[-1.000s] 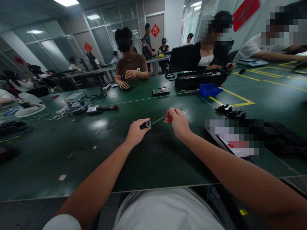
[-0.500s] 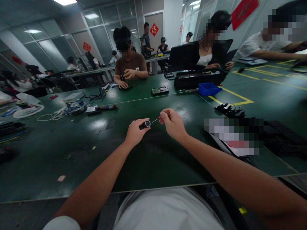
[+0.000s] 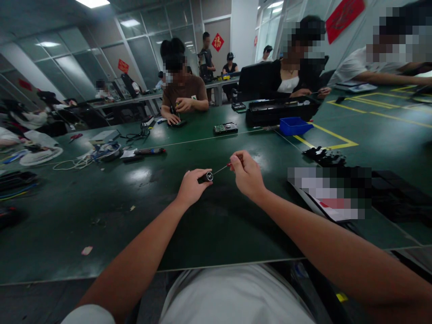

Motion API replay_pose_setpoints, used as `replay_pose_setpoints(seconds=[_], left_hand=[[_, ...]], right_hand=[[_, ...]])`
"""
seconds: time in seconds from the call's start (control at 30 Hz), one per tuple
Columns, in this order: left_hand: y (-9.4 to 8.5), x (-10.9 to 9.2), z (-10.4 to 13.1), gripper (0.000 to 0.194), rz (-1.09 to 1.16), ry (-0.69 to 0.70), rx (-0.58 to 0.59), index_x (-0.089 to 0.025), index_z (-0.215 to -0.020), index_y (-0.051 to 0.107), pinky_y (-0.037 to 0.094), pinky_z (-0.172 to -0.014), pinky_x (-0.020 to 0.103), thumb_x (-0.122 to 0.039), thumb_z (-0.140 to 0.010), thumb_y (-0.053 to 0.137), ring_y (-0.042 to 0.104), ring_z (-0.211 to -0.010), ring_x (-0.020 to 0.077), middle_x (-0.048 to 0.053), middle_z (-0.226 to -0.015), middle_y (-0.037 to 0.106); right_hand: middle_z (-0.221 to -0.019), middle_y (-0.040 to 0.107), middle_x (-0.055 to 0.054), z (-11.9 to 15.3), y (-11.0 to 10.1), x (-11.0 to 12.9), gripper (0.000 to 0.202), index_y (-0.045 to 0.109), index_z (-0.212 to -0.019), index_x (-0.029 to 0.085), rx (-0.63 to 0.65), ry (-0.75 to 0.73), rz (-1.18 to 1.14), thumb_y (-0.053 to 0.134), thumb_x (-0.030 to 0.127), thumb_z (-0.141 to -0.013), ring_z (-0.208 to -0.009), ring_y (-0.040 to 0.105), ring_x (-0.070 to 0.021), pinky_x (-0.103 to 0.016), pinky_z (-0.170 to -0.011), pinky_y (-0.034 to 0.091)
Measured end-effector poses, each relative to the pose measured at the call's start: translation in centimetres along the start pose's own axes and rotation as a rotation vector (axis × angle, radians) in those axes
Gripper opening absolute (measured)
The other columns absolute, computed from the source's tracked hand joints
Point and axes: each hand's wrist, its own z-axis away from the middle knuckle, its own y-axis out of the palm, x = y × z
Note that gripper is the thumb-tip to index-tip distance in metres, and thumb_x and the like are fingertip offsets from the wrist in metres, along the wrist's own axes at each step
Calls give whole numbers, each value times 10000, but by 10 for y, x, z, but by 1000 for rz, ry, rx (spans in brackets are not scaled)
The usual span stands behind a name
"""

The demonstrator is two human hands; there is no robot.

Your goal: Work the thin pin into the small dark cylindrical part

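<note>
My left hand [image 3: 191, 186] is closed around a black cylinder [image 3: 208, 176] with a pale ring at its round end, which faces right. My right hand [image 3: 246, 173] pinches the red handle of a thin screwdriver [image 3: 222, 169]. Its metal shaft points left and down toward the cylinder's round end, and the tip seems to lie close to the rim; whether it touches, I cannot tell. Both hands are held above the green table [image 3: 189, 234]. Most of the cylinder's body is hidden by my left fingers, and most of the screwdriver's handle by my right.
Farther back lie a hard drive [image 3: 225, 128], a blue bin [image 3: 295, 126] and a large black casing [image 3: 280, 111]. A dark pen-like tool [image 3: 150, 151] and cables are on the left. Papers [image 3: 327, 193] and black parts lie right. Co-workers sit across the table.
My right hand has moved slightly right with the screwdriver, drawing away from the cylinder. My left hand has turned the cylinder a little, so its end face shows differently.
</note>
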Motion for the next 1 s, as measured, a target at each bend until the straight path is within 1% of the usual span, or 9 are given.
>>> replay_pose_setpoints(seconds=[0.07, 0.13, 0.23, 0.37, 0.5, 0.63, 0.7, 0.9, 1.0], left_hand=[[0, 0, 0, 415, -12, -4, 8, -277, -1197, 698, 334, -1118, 529, -201, -794, 763, 606, -1183, 272, 61, -1227, 695], [0, -1, 0, 414, -21, -9, 11, -275, -1200, 696, 332, -1117, 531, -207, -797, 761, 606, -1179, 272, 61, -1225, 696], [-1, -1, 0, 407, -32, -20, 14, -267, -1195, 697, 345, -1106, 525, -201, -798, 759, 607, -1172, 269, 61, -1220, 698], [-1, 0, 0, 412, -27, -23, 17, -268, -1198, 694, 350, -1108, 517, -198, -797, 757, 605, -1178, 263, 59, -1223, 696], [0, 0, -1, 408, -30, -21, 39, -264, -1193, 696, 336, -1115, 533, -198, -796, 759, 607, -1177, 265, 63, -1224, 696], [0, -1, 0, 412, -36, -23, 41, -270, -1196, 695, 307, -1126, 561, -205, -795, 763, 602, -1187, 274, 61, -1221, 697], [0, -2, 0, 407, -33, -19, 42, -263, -1188, 698, 334, -1114, 544, -198, -792, 764, 607, -1177, 269, 60, -1213, 699], [2, 2, 0, 423, 7, -13, 51, -248, -1189, 704, 439, -1042, 446, -167, -778, 765, 629, -1128, 244, 61, -1188, 703], [2, 5, 0, 436, 23, -10, 56, -256, -1196, 701, 451, -1030, 420, -168, -774, 768, 628, -1128, 238, 55, -1192, 700]], right_hand=[[-738, 629, -5, 1, -1, 2, 204, 536, -932, 230, 9, -33, -8, 424, 391, -992, -688, 599, -171, -319, -674, 432], [-742, 634, -6, 1, -1, 3, 197, 534, -941, 230, 50, -56, 1, 427, 387, -991, -690, 609, -171, -316, -668, 432], [-743, 642, -10, 2, 0, 3, 190, 529, -929, 228, 89, -60, 36, 429, 379, -988, -694, 624, -177, -316, -658, 429], [-734, 641, -15, 0, -1, 1, 195, 527, -905, 228, 68, -56, 88, 424, 373, -986, -680, 617, -181, -318, -642, 416], [-727, 639, -12, 0, -1, 2, 192, 529, -918, 231, 32, -69, 66, 418, 372, -986, -689, 620, -185, -319, -655, 422], [-761, 660, -21, 1, 0, 2, 186, 537, -937, 229, 93, -86, 62, 428, 373, -981, -705, 632, -187, -323, -667, 428], [-764, 663, -25, 0, 0, 2, 192, 538, -930, 226, 120, -81, 83, 425, 373, -980, -703, 631, -190, -328, -671, 425], [-757, 658, -31, -3, -2, 2, 213, 539, -910, 221, 87, -37, 163, 411, 377, -978, -718, 623, -202, -337, -688, 404], [-742, 648, -30, -4, -2, 1, 212, 545, -893, 222, 104, -29, 228, 412, 366, -974, -690, 600, -202, -336, -667, 382]])
